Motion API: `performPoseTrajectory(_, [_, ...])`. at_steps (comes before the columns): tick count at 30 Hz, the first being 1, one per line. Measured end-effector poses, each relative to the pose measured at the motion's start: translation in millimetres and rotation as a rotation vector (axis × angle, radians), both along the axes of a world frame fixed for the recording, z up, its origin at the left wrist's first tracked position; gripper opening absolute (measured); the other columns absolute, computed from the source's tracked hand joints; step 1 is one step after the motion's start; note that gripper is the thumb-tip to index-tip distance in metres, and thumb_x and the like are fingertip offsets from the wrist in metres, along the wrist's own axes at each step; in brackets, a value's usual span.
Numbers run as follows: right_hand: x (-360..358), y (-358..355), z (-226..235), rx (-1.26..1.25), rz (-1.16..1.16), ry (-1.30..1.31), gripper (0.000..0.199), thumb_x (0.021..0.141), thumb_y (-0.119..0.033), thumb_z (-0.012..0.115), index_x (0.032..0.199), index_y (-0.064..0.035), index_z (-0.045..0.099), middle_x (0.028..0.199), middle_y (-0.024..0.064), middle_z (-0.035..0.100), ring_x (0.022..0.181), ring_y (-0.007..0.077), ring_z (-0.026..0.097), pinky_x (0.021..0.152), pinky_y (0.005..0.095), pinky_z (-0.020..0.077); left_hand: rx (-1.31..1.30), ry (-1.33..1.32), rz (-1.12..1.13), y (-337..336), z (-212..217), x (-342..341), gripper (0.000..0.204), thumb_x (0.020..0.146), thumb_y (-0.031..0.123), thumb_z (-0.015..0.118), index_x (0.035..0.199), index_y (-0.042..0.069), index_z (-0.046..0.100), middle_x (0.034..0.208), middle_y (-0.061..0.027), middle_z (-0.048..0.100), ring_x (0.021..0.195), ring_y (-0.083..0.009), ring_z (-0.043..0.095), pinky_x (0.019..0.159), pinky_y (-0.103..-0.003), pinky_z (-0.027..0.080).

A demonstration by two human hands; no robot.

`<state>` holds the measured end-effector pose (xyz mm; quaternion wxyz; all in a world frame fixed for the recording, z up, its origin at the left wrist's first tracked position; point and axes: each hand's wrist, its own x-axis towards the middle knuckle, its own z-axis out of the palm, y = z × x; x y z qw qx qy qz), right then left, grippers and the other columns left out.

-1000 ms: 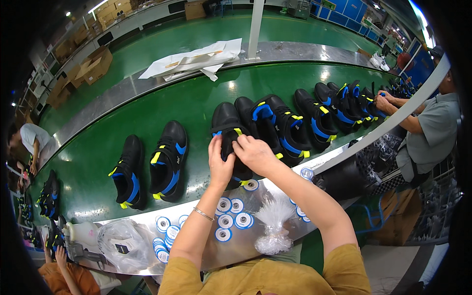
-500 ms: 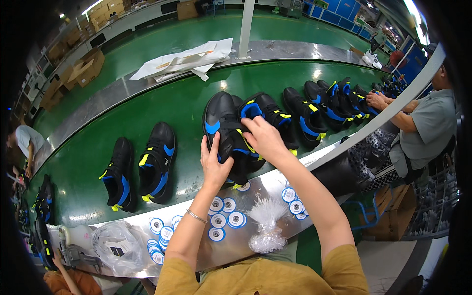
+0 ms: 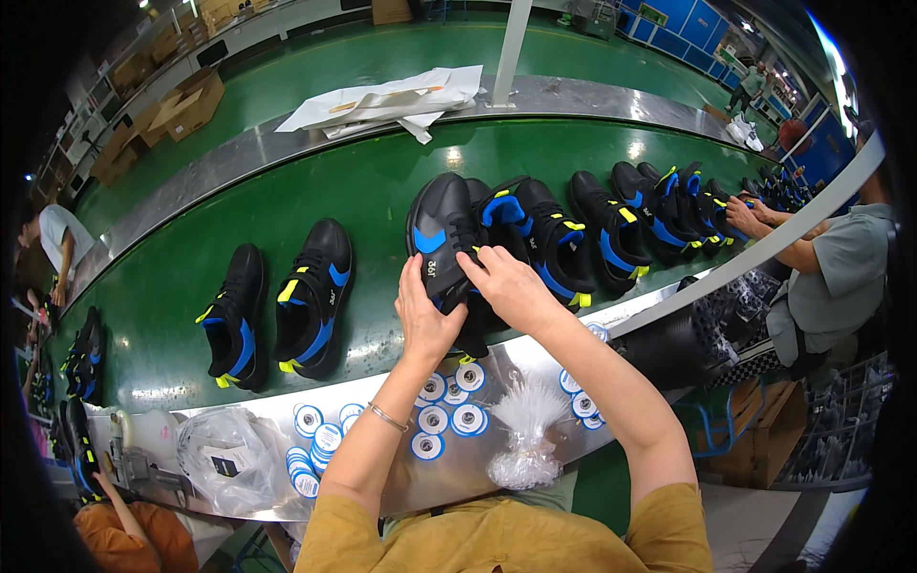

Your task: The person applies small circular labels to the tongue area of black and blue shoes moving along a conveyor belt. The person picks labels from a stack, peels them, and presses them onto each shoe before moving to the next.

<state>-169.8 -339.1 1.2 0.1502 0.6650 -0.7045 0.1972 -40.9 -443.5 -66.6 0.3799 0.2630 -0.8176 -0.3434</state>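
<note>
A black sports shoe (image 3: 441, 205) with a blue side patch is tipped on its side, toe pointing away from me. My left hand (image 3: 430, 323) grips its heel end from the near left, fingers along the side. From the right, my right hand (image 3: 516, 294) has its bent fingers on the same shoe at the ankle strap; the fingertips are partly hidden. Just right of it stands another black shoe (image 3: 552, 234) with blue lining and yellow tabs. To the left, a separate pair holds a left shoe (image 3: 235, 315) and a right shoe (image 3: 313, 296).
Along the metal ledge lie round blue-and-white tags (image 3: 468, 420), a bundle of clear plastic fasteners (image 3: 525, 430) and a clear plastic bag (image 3: 229, 468). More shoes (image 3: 659, 215) line the green belt (image 3: 382, 181) toward a co-worker (image 3: 841, 258) at right. A white post (image 3: 755, 244) slants nearby.
My right hand has moved from the shoe's opening down to its side, closer to my left hand. The shoe has rolled slightly, showing white lettering. The whole view has shifted a little.
</note>
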Motion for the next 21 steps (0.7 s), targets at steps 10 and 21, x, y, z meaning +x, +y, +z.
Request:
performPoseTrajectory(10, [6, -12, -4, 0.074, 0.010, 0.201, 0.049, 0.072, -0.006, 0.063, 0.120, 0.0039, 0.058, 0.098, 0.0119, 0.057, 0.089, 0.0237, 0.057, 0.072, 0.0288, 0.0543, -0.108, -0.067, -0.024, -1, 0, 12, 0.073, 0.072, 0.015, 0.072, 0.140, 0.014, 0.047, 0.141, -0.0293, 0.036, 0.131, -0.0435, 0.037, 0.104, -0.050, 0.032])
performPoseTrajectory(21, [11, -20, -10, 0.026, -0.007, 0.134, 0.047, 0.073, -0.006, 0.062, 0.120, 0.0030, 0.059, 0.096, 0.0123, 0.056, 0.090, 0.0252, 0.057, 0.075, 0.0308, 0.0535, -0.242, -0.052, 0.046, -3, -3, 14, 0.058, 0.075, 0.007, 0.067, 0.131, 0.004, 0.055, 0.138, -0.0252, 0.042, 0.128, -0.0416, 0.039, 0.106, -0.048, 0.034])
